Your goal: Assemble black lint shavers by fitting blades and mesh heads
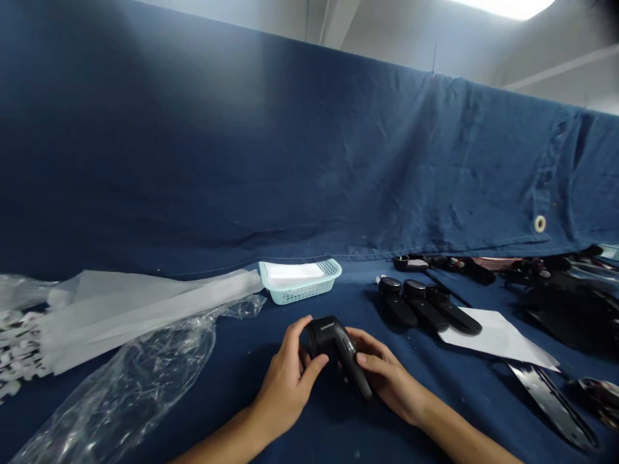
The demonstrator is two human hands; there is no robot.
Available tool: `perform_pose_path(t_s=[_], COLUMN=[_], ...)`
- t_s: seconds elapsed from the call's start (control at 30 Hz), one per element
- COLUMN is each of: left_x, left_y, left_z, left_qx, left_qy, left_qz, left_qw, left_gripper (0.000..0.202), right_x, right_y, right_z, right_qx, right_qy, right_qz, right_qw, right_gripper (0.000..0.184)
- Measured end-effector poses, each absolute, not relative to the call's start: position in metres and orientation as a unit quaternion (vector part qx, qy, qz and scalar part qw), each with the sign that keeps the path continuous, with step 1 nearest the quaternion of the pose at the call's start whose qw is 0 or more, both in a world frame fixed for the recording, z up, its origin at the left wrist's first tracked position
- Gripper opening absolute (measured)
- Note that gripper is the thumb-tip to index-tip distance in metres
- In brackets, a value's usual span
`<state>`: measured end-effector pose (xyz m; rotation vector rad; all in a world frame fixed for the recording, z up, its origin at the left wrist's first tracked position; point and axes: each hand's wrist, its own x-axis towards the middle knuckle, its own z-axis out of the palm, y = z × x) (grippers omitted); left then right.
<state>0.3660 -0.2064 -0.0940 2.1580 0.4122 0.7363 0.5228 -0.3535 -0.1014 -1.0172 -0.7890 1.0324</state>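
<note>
Between my two hands is a black handheld device (342, 345) with a round angled head and a straight handle, shaped like a fabric shaver. My left hand (287, 377) holds the head, with the thumb on the near side and the fingers curled around the far side. At the handle, my right hand (387, 377) grips with its thumb on top; the other fingers are partly hidden behind the handle. Small pale lettering shows on the head, too small to read. To the right lie similar black devices (424, 312) side by side, heads pointing away from me.
A light-blue basket (304, 293) holding white paper stands ahead. Leftward lie white sheet material (145, 309), clear plastic film (145, 386) and small white pieces (19, 348). White paper (503, 338), a shiny dark handle-shaped part (556, 406) and dark clutter occupy the right. Blue cloth (290, 161) hangs behind.
</note>
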Motion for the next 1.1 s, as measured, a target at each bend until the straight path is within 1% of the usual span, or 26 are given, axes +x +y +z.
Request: perform_pose_path(t_s=[0.2, 0.33, 0.47, 0.57, 0.77, 0.93, 1.0, 1.1], left_x=[0.367, 0.364, 0.360, 0.359, 0.358, 0.358, 0.358, 0.357], left_y=[-0.206, -0.207, -0.208, -0.209, -0.210, -0.209, -0.207, -0.204], left_z=[-0.093, -0.093, -0.092, -0.092, -0.096, -0.096, -0.097, -0.097], left_qx=[0.847, 0.852, 0.877, 0.896, 0.904, 0.904, 0.906, 0.917], left_qy=[0.159, 0.145, 0.129, 0.116, 0.095, 0.074, 0.077, 0.077], left_qz=[0.282, 0.274, 0.259, 0.257, 0.272, 0.280, 0.277, 0.262], left_qw=[0.422, 0.421, 0.384, 0.344, 0.315, 0.313, 0.310, 0.292], left_gripper=[0.048, 0.048, 0.049, 0.049, 0.050, 0.049, 0.049, 0.051], right_x=[0.522, 0.521, 0.520, 0.519, 0.519, 0.519, 0.521, 0.531], right_y=[-0.352, -0.355, -0.358, -0.360, -0.361, -0.363, -0.364, -0.364], right_z=[-0.098, -0.098, -0.102, -0.104, -0.103, -0.093, -0.089, -0.084], right_qx=[-0.449, -0.468, -0.476, -0.471, -0.473, -0.504, -0.514, -0.501], right_qy=[-0.347, -0.363, -0.385, -0.397, -0.417, -0.446, -0.439, -0.395], right_qz=[0.475, 0.458, 0.429, 0.427, 0.408, 0.367, 0.359, 0.359], right_qw=[0.672, 0.663, 0.665, 0.662, 0.660, 0.643, 0.644, 0.681], right_gripper=[0.049, 0.053, 0.062, 0.063, 0.058, 0.058, 0.050, 0.028])
